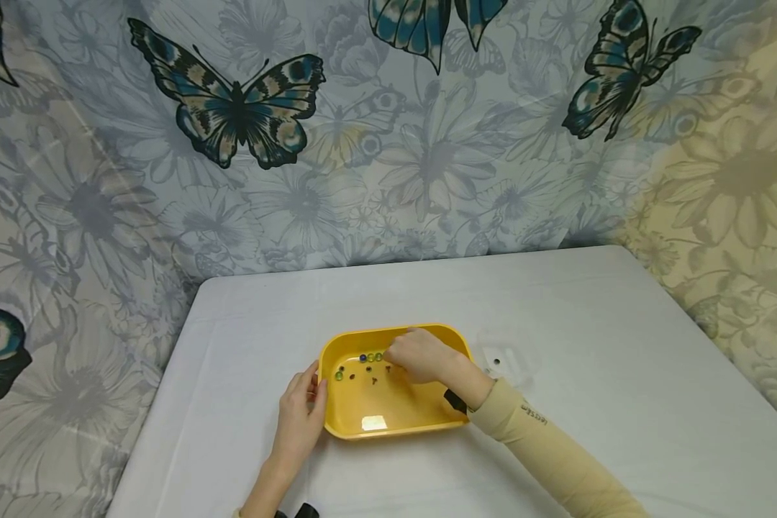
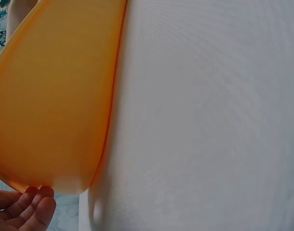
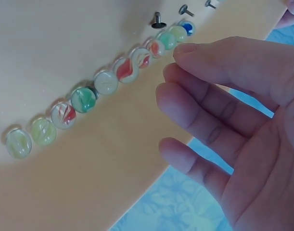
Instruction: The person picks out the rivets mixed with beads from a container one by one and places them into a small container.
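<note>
The yellow tray [image 1: 395,410] sits on the white tabletop [image 1: 621,360], well apart from its far edge. The glass marbles [image 3: 126,70] are inside the tray. Most of them make a long line just beside the tray's far wall, close to each other. Some have red swirls, some green. A blue marble [image 1: 362,357] is at the line's left end. One greenish marble [image 1: 339,375] sits out of the line, near the tray's left edge. Little metal screws [image 3: 159,23], or pins that look like screws, are on the tray floor, nearer its middle than the line is.

The right hand [image 1: 421,356] reaches over the tray's right edge to the line. Its fingers are bent a little and loose, and I see nothing in them. The left hand [image 1: 301,410] touches the tray's left edge. I cannot tell if it pinches the rim or just leans there.

I think the step now is putting the marbles in a neat row. The next move seems to call for a soft pinch or nudge, because marbles roll easily and one bump could push the others. The left hand should keep the tray from sliding.
</note>
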Action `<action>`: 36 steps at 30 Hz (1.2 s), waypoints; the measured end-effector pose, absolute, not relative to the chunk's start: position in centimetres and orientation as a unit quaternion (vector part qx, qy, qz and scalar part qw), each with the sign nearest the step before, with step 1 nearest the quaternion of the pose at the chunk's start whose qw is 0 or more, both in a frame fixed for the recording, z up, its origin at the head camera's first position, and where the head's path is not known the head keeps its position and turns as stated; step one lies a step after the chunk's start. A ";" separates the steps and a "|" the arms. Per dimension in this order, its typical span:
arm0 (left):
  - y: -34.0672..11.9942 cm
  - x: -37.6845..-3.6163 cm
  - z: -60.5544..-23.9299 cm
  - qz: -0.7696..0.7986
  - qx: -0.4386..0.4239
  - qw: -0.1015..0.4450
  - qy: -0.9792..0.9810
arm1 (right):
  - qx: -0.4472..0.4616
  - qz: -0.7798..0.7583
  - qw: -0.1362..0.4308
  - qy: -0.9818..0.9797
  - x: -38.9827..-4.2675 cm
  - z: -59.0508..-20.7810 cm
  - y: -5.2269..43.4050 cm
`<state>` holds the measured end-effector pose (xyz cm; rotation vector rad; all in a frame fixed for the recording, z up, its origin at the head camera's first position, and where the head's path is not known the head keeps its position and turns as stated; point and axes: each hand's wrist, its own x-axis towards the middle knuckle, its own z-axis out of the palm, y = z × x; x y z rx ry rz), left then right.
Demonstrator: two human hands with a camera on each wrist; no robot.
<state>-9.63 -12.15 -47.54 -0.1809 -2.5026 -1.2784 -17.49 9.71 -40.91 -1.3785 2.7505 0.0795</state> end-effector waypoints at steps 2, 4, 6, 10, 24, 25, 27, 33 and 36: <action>-12.2 -9.6 -47.5 -0.447 -0.065 0.162 -0.877 | -0.449 0.026 0.029 0.893 -17.5 -40.9 9.8; -12.2 -9.7 -47.5 -0.445 -0.067 0.163 -0.878 | -0.450 0.028 0.028 0.892 -17.5 -40.8 9.8; -12.2 -9.7 -47.5 -0.444 -0.068 0.162 -0.878 | -0.449 0.028 0.025 0.893 -17.4 -40.7 9.9; -12.2 -9.7 -47.5 -0.444 -0.068 0.165 -0.878 | -0.446 0.031 0.022 0.894 -17.3 -40.3 9.9; -12.2 -9.6 -47.2 -0.446 -0.052 0.148 -0.881 | -0.447 0.023 0.006 0.894 -17.3 -39.8 10.4; -12.2 -9.6 -47.2 -0.445 -0.054 0.150 -0.882 | -0.448 0.025 0.002 0.894 -17.3 -39.7 10.4; -12.2 -9.6 -47.3 -0.445 -0.055 0.152 -0.881 | -0.452 0.027 -0.007 0.892 -17.3 -39.6 10.6; -12.1 -9.6 -47.4 -0.443 -0.061 0.164 -0.879 | -0.459 0.027 -0.026 0.888 -17.3 -39.3 10.8; -12.1 -9.6 -47.4 -0.444 -0.062 0.163 -0.879 | -0.461 0.025 -0.039 0.886 -17.3 -39.1 10.9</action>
